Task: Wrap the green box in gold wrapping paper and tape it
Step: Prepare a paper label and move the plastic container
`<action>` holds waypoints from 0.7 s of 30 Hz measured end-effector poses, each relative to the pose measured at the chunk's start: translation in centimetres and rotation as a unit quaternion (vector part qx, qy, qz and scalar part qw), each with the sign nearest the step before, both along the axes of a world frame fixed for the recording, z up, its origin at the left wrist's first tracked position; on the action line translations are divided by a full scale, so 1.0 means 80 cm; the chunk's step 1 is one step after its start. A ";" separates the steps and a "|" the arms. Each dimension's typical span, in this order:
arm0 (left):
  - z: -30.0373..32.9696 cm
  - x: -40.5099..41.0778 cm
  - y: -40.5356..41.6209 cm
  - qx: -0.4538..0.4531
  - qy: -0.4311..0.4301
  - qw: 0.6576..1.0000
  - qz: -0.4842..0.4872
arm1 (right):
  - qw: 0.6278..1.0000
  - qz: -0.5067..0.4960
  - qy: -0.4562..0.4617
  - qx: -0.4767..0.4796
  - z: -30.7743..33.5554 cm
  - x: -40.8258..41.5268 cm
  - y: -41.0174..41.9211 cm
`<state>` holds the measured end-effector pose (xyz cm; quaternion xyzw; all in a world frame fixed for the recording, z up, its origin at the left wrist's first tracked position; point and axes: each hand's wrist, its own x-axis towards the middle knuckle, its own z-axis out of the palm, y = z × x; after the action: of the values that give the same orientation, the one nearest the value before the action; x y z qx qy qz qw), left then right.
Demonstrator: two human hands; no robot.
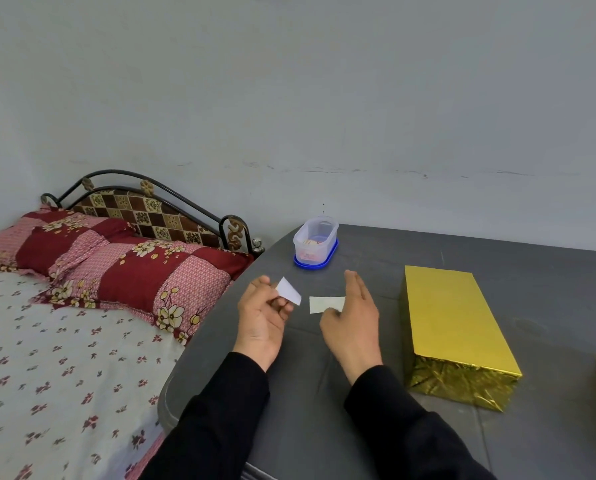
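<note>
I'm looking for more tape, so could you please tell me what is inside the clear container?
Through the clear container wall, pale and reddish items lie at the bottom, too blurred to identify. It stands on a blue lid, which hides anything beneath.

Even, soft, moderately bright lighting; faint shadows. Wide-angle distortion curves the dark grey table edge (199, 344); slight overall softness.

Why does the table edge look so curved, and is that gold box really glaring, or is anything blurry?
Head view: the wide-angle lens bends the grey table edge into an arc. The gold box shines evenly on top, with crinkled glints on its near end. Light is soft, shadows faint. The bedsheet at the left looks slightly smeared; both hands appear fairly sharp.
</note>
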<state>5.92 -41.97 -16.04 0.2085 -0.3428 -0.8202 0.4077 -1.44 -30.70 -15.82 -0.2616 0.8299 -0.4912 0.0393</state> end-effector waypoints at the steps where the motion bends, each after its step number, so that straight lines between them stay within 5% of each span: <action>1: 0.000 0.002 0.003 -0.030 -0.021 0.999 -0.002 | 0.999 0.028 -0.012 -0.031 0.004 0.008 0.005; 5: 0.011 0.003 0.028 -0.121 -0.085 0.987 -0.067 | 0.992 0.111 -0.027 -0.055 0.015 0.032 0.027; 9: 0.037 0.001 0.053 -0.160 -0.056 0.973 -0.157 | 0.989 -0.005 0.006 -0.147 0.033 0.018 0.051; 15: 0.085 -0.012 0.077 -0.206 -0.128 0.960 -0.139 | 0.916 -0.006 -0.216 -0.339 0.081 -0.020 0.114; 21: 0.108 -0.042 0.126 -0.217 -0.133 0.945 -0.207 | 0.891 0.000 -0.273 -0.364 0.111 -0.050 0.173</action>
<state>2.60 -31.90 -7.41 0.1469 -0.5993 -0.7569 0.2152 -5.45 -16.89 -6.94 -0.1130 0.5497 -0.8107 0.1666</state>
